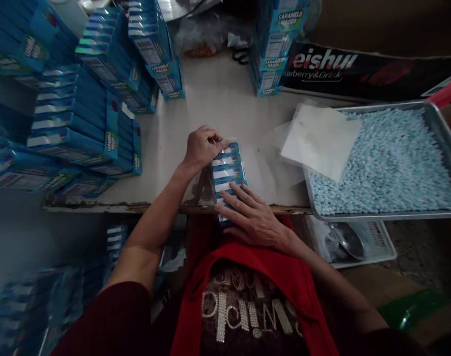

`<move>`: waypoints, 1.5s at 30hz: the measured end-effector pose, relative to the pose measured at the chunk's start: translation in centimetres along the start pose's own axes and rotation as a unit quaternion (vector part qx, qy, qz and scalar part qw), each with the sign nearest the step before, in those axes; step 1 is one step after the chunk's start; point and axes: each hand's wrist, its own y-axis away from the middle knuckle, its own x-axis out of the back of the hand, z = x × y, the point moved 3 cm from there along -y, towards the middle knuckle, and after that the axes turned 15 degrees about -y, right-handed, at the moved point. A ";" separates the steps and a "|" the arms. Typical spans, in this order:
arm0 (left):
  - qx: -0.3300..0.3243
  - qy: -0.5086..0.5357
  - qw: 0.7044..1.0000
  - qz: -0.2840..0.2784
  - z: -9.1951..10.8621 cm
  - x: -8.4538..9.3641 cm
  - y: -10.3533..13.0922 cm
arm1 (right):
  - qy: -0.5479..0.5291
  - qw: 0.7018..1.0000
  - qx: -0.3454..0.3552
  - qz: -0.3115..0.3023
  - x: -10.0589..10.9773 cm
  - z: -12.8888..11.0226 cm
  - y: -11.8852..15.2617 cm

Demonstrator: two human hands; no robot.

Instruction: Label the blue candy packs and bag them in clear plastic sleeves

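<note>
A row of small blue candy boxes (228, 173) lies at the near edge of the table, with clear plastic film around it. At its far end my left hand (205, 148) is closed, thumb and fingers pinched on the film at the corner. My right hand (253, 217) rests flat over the near end, fingers stretched out and slightly apart. It covers part of the last boxes, which reach past the table's edge toward the red apron (247, 257).
Stacks of blue candy boxes (73, 118) stand on the left, another stack (271, 49) at the back. On the right a metal tray (314, 198) holds pale blue candies, with paper sheets (321, 138) over its corner. Behind it stands a black carton (321, 74). A scoop (349, 242) lies below.
</note>
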 end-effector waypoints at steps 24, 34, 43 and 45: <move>0.066 0.014 0.998 -0.017 1.6 -1.7 24.7 | -0.126 0.953 -0.238 0.142 -3.1 4.7 7.4; 0.096 -0.006 0.994 0.044 4.5 -3.8 24.0 | -0.028 0.946 -0.243 0.211 -4.4 3.5 6.4; 0.096 -0.006 0.990 0.099 4.7 -4.2 24.4 | 0.023 0.944 -0.202 0.260 -4.5 3.4 6.2; 0.122 0.013 0.989 0.080 4.8 -4.4 24.3 | 0.040 0.943 -0.196 0.268 -4.9 3.5 6.1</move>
